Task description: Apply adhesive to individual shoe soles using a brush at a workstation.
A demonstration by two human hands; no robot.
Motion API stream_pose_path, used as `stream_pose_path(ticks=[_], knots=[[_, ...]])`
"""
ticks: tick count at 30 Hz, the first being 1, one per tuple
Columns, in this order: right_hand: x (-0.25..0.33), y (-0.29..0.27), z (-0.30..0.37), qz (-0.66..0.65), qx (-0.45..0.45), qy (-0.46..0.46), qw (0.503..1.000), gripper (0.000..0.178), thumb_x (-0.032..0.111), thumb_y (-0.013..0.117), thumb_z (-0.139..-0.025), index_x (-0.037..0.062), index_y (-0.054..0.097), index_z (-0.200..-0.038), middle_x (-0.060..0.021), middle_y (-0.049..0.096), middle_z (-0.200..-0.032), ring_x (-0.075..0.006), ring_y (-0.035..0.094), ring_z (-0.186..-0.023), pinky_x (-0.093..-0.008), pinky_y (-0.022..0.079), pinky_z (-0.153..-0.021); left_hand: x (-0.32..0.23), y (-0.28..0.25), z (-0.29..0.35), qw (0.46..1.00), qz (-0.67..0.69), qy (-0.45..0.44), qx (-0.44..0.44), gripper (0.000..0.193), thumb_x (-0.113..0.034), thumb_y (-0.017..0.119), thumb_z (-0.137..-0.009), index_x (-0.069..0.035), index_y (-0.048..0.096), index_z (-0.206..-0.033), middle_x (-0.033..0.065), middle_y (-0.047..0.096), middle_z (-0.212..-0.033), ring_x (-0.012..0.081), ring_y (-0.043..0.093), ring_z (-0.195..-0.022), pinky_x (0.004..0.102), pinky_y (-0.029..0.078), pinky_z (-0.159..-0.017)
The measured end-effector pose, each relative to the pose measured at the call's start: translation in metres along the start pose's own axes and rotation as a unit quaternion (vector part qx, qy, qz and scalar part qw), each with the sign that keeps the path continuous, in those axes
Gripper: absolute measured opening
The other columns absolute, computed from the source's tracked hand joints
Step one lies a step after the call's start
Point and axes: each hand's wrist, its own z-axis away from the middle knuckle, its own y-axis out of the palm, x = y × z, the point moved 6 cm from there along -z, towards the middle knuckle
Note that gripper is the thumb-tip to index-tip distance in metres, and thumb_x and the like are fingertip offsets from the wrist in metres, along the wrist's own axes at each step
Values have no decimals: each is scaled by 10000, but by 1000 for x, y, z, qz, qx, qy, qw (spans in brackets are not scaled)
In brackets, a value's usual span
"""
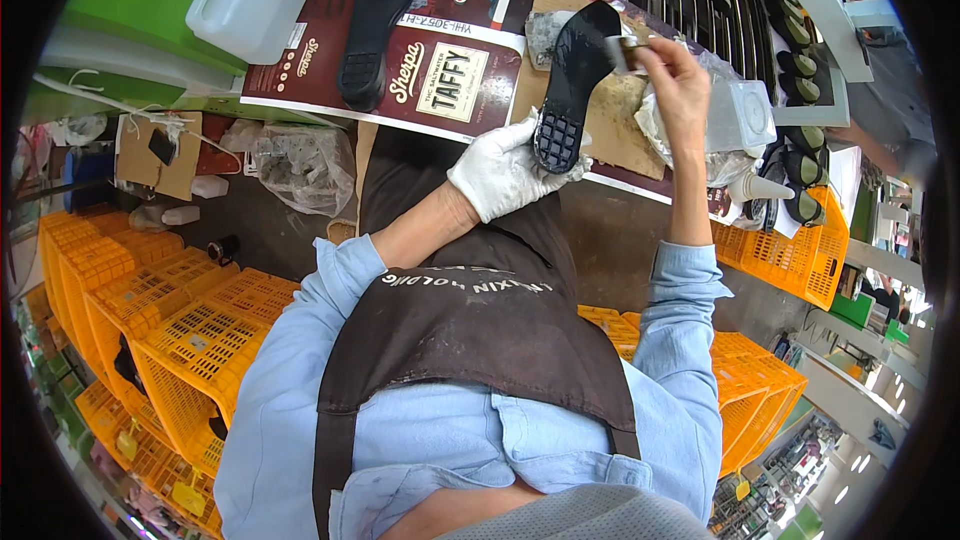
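The bare right hand point(678, 85) pinches a small brush point(625, 52) by the black sole's point(575, 65) right edge, contact unclear. The nearer left hand point(505, 175), white-gloved, clasps the sole's gridded heel; its long axis points away, leaning right. Left of it, a second sole point(378, 32) lies on dark-red cardboard point(420, 118).

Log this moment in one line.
left hand: gloved, holding black sole | right hand: bare, holding brush at sole | second sole: on maroon cardboard
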Motion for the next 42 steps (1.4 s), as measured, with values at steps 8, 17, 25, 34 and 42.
stream_pose_path(ticks=[8, 17, 25, 34, 42], knots=[[-4, -6, -29, 91, -24, 13, 995, 229, 102, 696, -853, -24, 681, -1043, -66, 707, -859, -78, 618, -712, -230, 494, -650, -9, 2, 9, 1000, 10, 6, -7, 475, -281, 387, -1025, 37, 357, -1377, 251, 446, -1359, 438, 521, -1161, 527, 465, -1007], [-7, -7, -60, 93, -67, -24, 993, 232, 130, 719, -812, -1, 699, -1004, -116, 703, -817, -148, 660, -720, -278, 522, -660, -28, 6, 24, 998, -11, 49, 27, 380, -258, 404, -1018, -163, 372, -1384, 210, 439, -1344, 462, 500, -1182, 585, 498, -946], [-4, 13, -96, 160, 16, -5, 987, 249, 162, 703, -830, -34, 689, -984, -168, 707, -889, -171, 681, -738, -300, 531, -699, -42, 15, 43, 996, -9, 85, 11, 520, -224, 434, -990, -91, 279, -1469, 208, 442, -1366, 421, 494, -1211, 548, 458, -1002], [34, 41, -97, 95, 138, -31, 985, 242, 90, 667, -870, -38, 659, -1076, -83, 699, -881, -91, 640, -796, -244, 513, -709, -48, 20, 50, 994, -21, 105, 25, 513, -213, 409, -1002, -89, 280, -1483, 170, 431, -1405, 342, 496, -1229, 532, 447, -1010], [67, 75, -81, 14, 286, -120, 950, 198, 60, 671, -846, -43, 672, -1015, -99, 705, -885, -139, 664, -783, -269, 531, -712, -52, 16, 49, 993, 9, 109, 40, 503, -226, 397, -1003, -73, 298, -1472, 212, 397, -1418, 379, 477, -1233, 545, 440, -997]])
